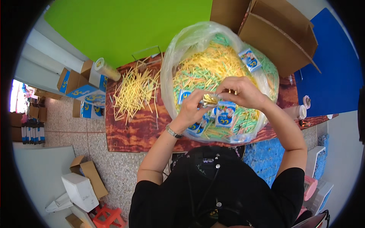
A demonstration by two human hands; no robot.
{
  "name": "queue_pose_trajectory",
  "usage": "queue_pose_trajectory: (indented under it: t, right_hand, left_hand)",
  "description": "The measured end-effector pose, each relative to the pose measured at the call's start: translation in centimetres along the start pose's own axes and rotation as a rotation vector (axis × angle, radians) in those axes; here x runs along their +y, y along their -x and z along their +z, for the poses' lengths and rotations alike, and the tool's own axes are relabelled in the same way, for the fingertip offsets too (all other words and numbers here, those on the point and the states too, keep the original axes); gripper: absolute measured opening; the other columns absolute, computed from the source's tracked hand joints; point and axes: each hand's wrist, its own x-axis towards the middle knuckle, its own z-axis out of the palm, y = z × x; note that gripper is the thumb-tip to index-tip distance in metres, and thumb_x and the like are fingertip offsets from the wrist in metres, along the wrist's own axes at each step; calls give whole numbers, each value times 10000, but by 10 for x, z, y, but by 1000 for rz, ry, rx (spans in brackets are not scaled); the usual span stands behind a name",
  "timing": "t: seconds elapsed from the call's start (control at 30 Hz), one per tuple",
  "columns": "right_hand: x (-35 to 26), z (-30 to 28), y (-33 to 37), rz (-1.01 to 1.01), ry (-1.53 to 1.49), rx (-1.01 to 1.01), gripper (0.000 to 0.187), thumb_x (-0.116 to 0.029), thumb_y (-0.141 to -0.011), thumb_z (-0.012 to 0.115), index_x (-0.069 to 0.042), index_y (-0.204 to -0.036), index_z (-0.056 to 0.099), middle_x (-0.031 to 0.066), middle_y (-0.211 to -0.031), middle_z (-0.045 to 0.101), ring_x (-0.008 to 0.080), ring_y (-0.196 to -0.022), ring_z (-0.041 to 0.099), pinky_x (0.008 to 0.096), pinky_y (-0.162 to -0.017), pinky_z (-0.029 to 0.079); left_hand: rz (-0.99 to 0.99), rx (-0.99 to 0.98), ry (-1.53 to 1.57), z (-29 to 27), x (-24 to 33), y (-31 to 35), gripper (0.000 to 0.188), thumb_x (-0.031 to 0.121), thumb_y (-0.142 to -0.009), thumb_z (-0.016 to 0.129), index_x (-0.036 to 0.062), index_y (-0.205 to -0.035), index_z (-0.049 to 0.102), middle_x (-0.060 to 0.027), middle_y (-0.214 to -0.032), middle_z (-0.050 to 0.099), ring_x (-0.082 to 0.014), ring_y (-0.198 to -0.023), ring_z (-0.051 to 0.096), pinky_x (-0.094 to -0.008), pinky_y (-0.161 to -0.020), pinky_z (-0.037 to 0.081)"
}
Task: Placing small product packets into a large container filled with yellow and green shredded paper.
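Note:
A large clear plastic bag [170, 64] lies open in front of me, full of thin yellow, green and orange sticks [218, 60]. Above its near part both hands meet at a small packet [210, 100] with a shiny, gold-looking inside. My left hand [190, 110], with a metal-banded watch on the wrist, pinches the packet's left side. The fingers of my right hand [241, 92] are closed at its other edge, and a few pale yellow tips show between them. Just below, a blue and white packet [225, 114] rests on the sticks. Another such packet [249, 60] lies farther back to the right.
Loose yellow sticks [133, 93] are heaped on the red-brown patterned tabletop [127, 138] at left. Beside them stand a clear tub [107, 69] and blue printed cartons [85, 89]. Behind the bag rises an open cardboard box [275, 41]. A white-lidded container [298, 112] sits at right.

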Motion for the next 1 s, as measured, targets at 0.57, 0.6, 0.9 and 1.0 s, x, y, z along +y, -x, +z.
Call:
queue_pose_trajectory:
  t: [0.57,0.6,0.9,1.0]
  right_hand:
    - [34,170,41,488,-117,194,122,-110,-857,641,-49,-961,626,151,-780,662,246,-657,662,331,-593,503]
    - [39,170,43,495,-111,202,122,-110,-857,641,-49,-961,626,151,-780,662,246,-657,662,331,-593,503]
    - [75,94,56,286,576,476,230,-118,-809,673,-114,-1039,656,115,-859,650,317,-829,631,421,-704,523]
    - [74,101,31,229,549,300,222,-128,-813,670,-99,-1032,650,121,-848,642,334,-833,628,428,-721,520]
  left_hand:
    - [-308,-68,-252,-9,-17,103,631,135,-765,768,41,-1318,480,-151,-1023,622,-291,-914,631,-382,-736,537]
    - [-121,13,-451,-5,-11,99,669,137,-753,765,68,-1347,464,-157,-1102,592,-320,-1008,592,-407,-783,524]
    - [-125,-126,-409,39,-22,119,637,65,-738,743,68,-1324,496,-173,-1188,478,-349,-1015,509,-414,-853,470]
    - [-152,-124,-429,42,-19,119,625,71,-742,742,65,-1317,499,-173,-1186,477,-349,-1013,510,-412,-847,474]
